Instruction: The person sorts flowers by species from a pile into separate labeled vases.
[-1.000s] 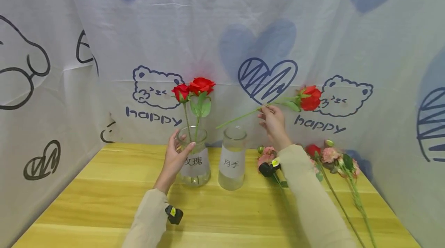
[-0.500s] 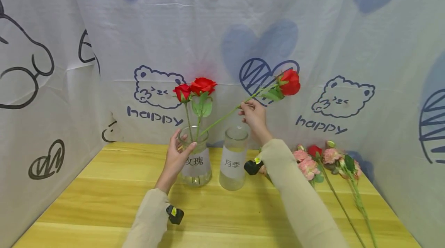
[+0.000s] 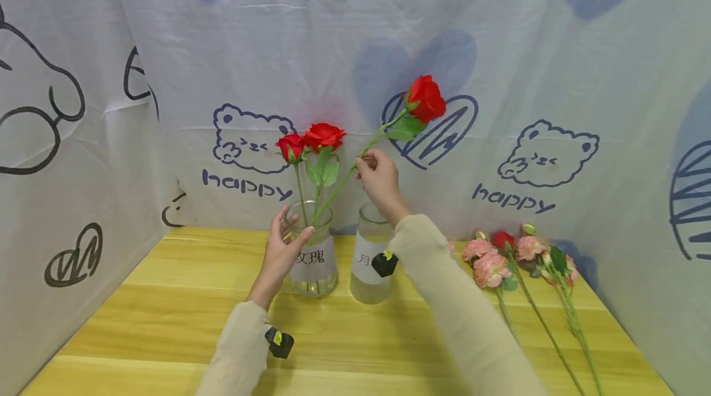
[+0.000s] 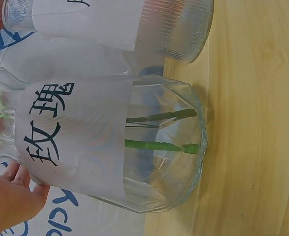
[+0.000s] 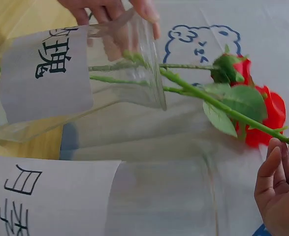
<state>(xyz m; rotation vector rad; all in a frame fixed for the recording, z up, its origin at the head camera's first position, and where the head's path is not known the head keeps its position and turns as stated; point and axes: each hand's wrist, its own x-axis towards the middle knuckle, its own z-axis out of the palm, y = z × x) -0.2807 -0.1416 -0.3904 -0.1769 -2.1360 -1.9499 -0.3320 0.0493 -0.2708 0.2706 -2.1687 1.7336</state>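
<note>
My left hand [image 3: 282, 255] grips the neck of the left glass vase [image 3: 312, 282], which bears a white label with dark characters. Two red roses [image 3: 324, 137] stand in that vase, and their green stem ends [image 4: 164, 146] show through the glass in the left wrist view. Between thumb and fingers, my right hand [image 3: 382, 183] pinches the stem of another red rose [image 3: 426, 99]. This rose leans up to the right, its lower stem end [image 5: 174, 77] just inside the vase mouth. A second labelled glass vase [image 3: 369, 290] stands beside the first, partly behind my right wrist.
On the right of the wooden table [image 3: 183, 328] lie several pink flowers [image 3: 491, 268] and one red rose [image 3: 502, 239], stems towards the front. A printed white cloth [image 3: 311, 44] hangs close behind the vases.
My right hand has moved left with its rose, which has swung more upright. The stem end has gone from above the right vase into the left vase's mouth. My left hand stays put.
</note>
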